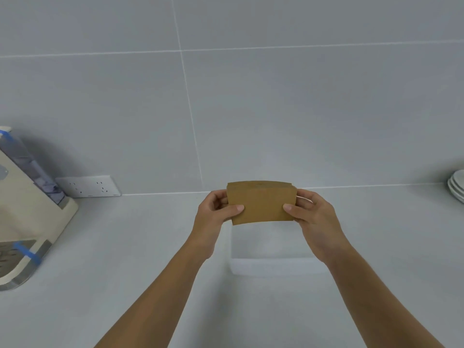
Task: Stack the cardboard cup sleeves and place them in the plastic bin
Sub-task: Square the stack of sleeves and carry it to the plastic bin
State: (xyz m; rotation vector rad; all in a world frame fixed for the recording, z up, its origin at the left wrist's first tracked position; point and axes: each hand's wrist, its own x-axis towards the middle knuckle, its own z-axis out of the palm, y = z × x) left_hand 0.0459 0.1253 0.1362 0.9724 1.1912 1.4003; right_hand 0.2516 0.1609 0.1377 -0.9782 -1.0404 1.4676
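Observation:
A flat stack of brown cardboard cup sleeves [261,202] is held upright between both hands, above the counter. My left hand [216,212] grips its left edge, thumb on the front face. My right hand [311,217] grips the right edge the same way. Directly below the stack stands a clear, whitish plastic bin [273,266], its near wall and rim faintly visible against the counter; its inside looks bare. The far part of the bin is hidden behind the sleeves and hands.
A cream appliance [27,217] with blue tape strips stands at the left edge. A white wall socket [88,186] sits at the back left. Stacked white plates [457,184] rest at the far right. Grey tiled wall [251,96] rises behind the counter.

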